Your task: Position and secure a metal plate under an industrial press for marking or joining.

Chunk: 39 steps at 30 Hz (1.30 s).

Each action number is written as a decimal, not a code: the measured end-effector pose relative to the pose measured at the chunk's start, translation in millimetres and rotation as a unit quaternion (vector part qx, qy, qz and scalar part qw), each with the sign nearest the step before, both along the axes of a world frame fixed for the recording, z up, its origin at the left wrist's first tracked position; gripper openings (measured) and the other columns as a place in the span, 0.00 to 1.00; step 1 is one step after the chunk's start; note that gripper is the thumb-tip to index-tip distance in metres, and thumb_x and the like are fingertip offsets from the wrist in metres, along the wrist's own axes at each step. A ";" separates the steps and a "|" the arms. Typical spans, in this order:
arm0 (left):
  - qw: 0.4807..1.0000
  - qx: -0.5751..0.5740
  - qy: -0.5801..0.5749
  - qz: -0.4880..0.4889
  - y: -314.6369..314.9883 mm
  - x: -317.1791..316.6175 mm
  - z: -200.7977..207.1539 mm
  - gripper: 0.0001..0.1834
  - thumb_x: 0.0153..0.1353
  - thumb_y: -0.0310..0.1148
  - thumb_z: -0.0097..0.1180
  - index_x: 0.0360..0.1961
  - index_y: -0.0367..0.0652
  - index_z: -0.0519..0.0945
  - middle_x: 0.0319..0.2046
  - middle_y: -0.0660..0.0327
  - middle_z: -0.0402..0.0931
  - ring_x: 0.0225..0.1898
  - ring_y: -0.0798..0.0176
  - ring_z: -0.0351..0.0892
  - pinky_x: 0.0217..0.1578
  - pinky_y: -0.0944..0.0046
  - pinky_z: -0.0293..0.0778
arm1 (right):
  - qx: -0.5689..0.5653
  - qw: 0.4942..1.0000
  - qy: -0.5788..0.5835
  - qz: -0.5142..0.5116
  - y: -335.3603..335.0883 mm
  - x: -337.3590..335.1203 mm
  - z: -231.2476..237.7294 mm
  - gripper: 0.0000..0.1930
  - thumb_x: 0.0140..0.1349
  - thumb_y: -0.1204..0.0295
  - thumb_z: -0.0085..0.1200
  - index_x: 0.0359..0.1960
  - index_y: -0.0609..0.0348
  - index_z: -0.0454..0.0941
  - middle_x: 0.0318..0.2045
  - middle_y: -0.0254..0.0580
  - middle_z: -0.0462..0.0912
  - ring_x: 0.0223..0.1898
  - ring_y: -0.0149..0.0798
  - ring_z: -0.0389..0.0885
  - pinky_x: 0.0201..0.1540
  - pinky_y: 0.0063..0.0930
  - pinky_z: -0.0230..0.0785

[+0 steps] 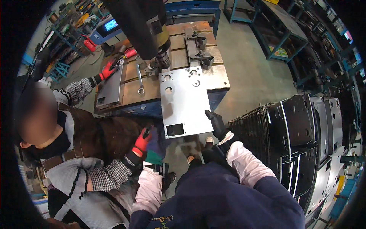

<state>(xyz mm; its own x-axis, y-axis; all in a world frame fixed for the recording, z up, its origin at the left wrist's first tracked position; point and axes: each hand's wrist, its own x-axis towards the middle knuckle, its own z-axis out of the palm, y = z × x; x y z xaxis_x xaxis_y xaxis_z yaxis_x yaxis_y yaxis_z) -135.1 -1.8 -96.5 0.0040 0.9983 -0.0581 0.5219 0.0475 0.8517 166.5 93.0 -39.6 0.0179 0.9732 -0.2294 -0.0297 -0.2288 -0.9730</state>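
Small lit screen [111, 24], blue-white, rectangular, far left beyond workbench on blue console. Second screen [348, 35], pinkish, far right edge. Green-yellow round sign [281, 52] under blue rack, upper right.

Our right hand [216, 123], in a black glove, grips the near right edge of the grey metal plate [185, 100], which lies flat under the drill head [162, 53]. Left of the plate, our left hand [154, 143] meets a co-worker's red glove [142, 141]. A wrench [140, 78] lies left of the plate, and stacked dark panels [305, 129] stand right of it.
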 end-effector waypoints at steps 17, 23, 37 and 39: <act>0.900 -0.262 -0.290 0.193 104.0 64.2 45.1 0.21 0.64 0.43 0.51 0.56 0.51 0.73 0.51 0.53 0.75 0.45 0.59 0.77 0.37 0.61 0.75 | -0.124 0.984 0.125 -0.034 2.3 11.1 5.9 0.17 0.65 0.58 0.51 0.33 0.64 0.78 0.28 0.36 0.78 0.31 0.29 0.74 0.36 0.28 0.67; 0.865 -0.334 -0.283 0.243 102.1 66.3 79.1 0.27 0.56 0.59 0.59 0.45 0.50 0.79 0.31 0.63 0.79 0.21 0.69 0.73 0.19 0.67 0.68 | -0.106 0.994 0.002 0.010 3.7 8.4 -4.7 0.19 0.63 0.56 0.53 0.26 0.61 0.75 0.23 0.36 0.75 0.26 0.30 0.70 0.32 0.31 0.64; 0.875 -0.275 -0.288 0.274 107.5 68.9 78.6 0.29 0.55 0.59 0.59 0.47 0.48 0.77 0.37 0.65 0.77 0.31 0.68 0.75 0.24 0.65 0.68 | -0.153 0.955 0.252 0.030 9.8 11.8 -5.9 0.20 0.66 0.57 0.49 0.41 0.66 0.79 0.32 0.37 0.82 0.32 0.29 0.80 0.37 0.27 0.71; 0.872 -0.254 -0.324 0.264 110.4 62.4 75.7 0.26 0.53 0.60 0.61 0.41 0.50 0.78 0.30 0.68 0.75 0.24 0.69 0.71 0.20 0.70 0.65 | -0.177 0.939 0.292 0.044 10.1 6.8 37.6 0.21 0.66 0.57 0.49 0.44 0.67 0.78 0.35 0.40 0.82 0.36 0.30 0.80 0.39 0.28 0.71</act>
